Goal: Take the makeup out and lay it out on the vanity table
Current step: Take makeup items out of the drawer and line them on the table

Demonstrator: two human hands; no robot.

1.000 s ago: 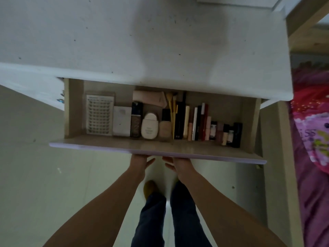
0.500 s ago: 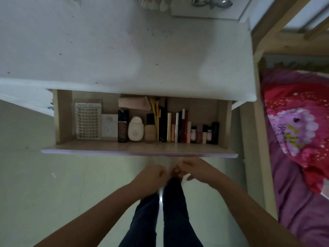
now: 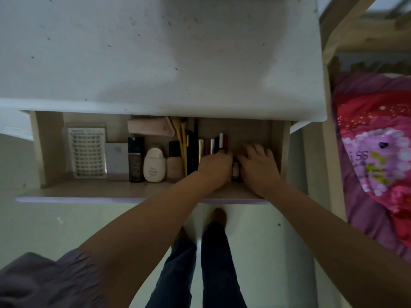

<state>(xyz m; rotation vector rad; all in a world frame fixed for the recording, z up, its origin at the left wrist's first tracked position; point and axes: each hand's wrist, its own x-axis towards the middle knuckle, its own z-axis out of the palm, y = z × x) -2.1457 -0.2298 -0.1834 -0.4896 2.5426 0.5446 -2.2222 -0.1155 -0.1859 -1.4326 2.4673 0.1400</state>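
Both your hands are down in the open drawer (image 3: pixel 47 147) under the white table (image 3: pixel 155 63). Your left hand (image 3: pixel 214 166) curls over the slim tubes (image 3: pixel 219 143); whether it grips any, I cannot tell. Your right hand (image 3: pixel 258 165) lies spread, fingers apart, over the small bottles at the drawer's right end. The remaining makeup (image 3: pixel 153 163) lines the drawer to the left.

Dim, flat indoor light. A soft broad shadow falls across the white speckled counter (image 3: pixel 155 52). The open pale wooden drawer (image 3: pixel 47 147) lies in shade, its contents murky. Wide-angle bending curves the edges, and the whole frame is slightly soft and grainy.
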